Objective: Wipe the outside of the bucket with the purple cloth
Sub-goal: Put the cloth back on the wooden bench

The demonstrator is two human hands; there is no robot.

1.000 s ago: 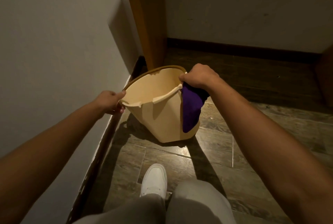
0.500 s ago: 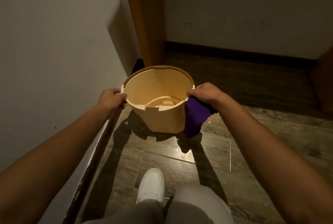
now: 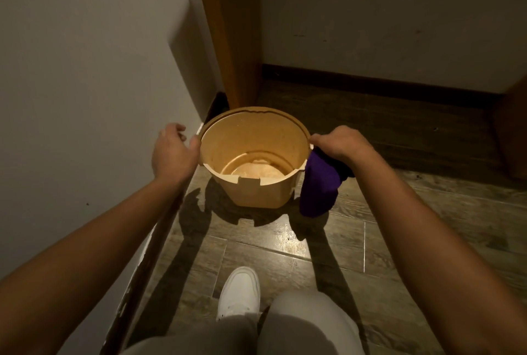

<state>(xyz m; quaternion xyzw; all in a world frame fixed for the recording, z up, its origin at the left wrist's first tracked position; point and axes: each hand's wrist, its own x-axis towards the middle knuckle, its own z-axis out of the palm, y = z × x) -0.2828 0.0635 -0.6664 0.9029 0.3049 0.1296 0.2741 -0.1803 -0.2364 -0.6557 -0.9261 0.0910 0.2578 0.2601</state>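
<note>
A cream plastic bucket (image 3: 258, 192) stands upright on the wooden floor, its open top facing me and its inside empty. My right hand (image 3: 339, 143) rests at the bucket's right rim and grips a purple cloth (image 3: 319, 186), which hangs down beside the bucket's right wall. My left hand (image 3: 174, 152) is at the left rim with fingers spread, thumb touching the rim edge, holding nothing.
A white wall (image 3: 85, 98) runs close along the left, with a dark baseboard. A wooden door frame (image 3: 228, 40) stands behind the bucket. My white shoe (image 3: 239, 294) and grey trouser legs are at the bottom. Wooden floor (image 3: 399, 212) extends to the right.
The bucket went from tilted and lifted to standing upright on the floor. My left hand let go of the rim and opened. My right hand stayed at the right rim with the cloth.
</note>
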